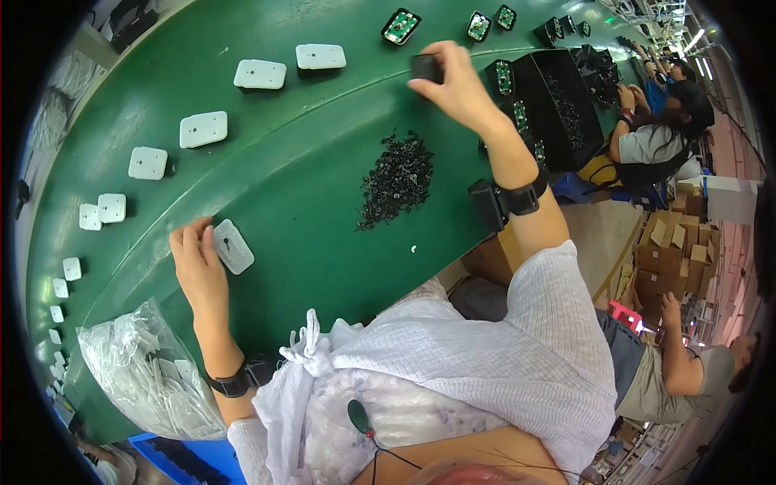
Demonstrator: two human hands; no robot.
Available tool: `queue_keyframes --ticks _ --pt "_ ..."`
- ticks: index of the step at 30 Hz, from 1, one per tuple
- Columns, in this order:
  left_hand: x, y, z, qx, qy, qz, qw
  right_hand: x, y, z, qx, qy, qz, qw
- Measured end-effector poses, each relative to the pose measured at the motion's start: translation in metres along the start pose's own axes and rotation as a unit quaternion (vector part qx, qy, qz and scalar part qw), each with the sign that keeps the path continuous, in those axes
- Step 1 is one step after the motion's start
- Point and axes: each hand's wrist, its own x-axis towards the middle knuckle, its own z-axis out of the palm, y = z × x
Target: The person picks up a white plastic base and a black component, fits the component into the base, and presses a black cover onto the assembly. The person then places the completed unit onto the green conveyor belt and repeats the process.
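Observation:
A black rectangular plastic housing (427, 70) is pinched between the thumb and fingers of my right hand (457, 85), over the far middle of the green table; its inside is hidden. On the left, my left hand (200, 259) has its fingers curled at the edge of a translucent white plastic cover (234, 246) with a keyhole-shaped mark. Its thumb is against that edge. Between my hands a loose pile of small black parts (396, 179) lies on the table. Beyond my right hand sits a black housing with a green circuit board (402, 27).
White-topped units (261, 74) form a curved row along the far left of the green table (315, 170). A clear bag of white covers (149, 368) lies near my left forearm. At right stands a black bin (558, 105) beside several circuit boards. Co-workers (663, 133) sit farther right.

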Motion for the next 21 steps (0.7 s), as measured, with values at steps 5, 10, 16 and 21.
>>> queue_keyframes --ticks 5,10,16,21 --pt "-0.026 0.020 0.009 0.130 0.043 0.083 0.987 -0.001 -0.061 0.015 0.185 -0.264 -0.062 0.945" --pt "-0.029 0.028 0.012 0.059 0.066 0.113 0.990 -0.004 -0.075 0.037 0.029 -0.173 -0.209 0.962" --pt "-0.038 0.016 0.012 0.000 0.045 0.143 0.989 -0.023 -0.087 0.036 -0.033 -0.151 -0.195 0.969" --pt "-0.036 0.018 0.005 -0.055 0.031 0.162 0.985 -0.041 -0.121 0.047 0.037 -0.129 -0.211 0.968"
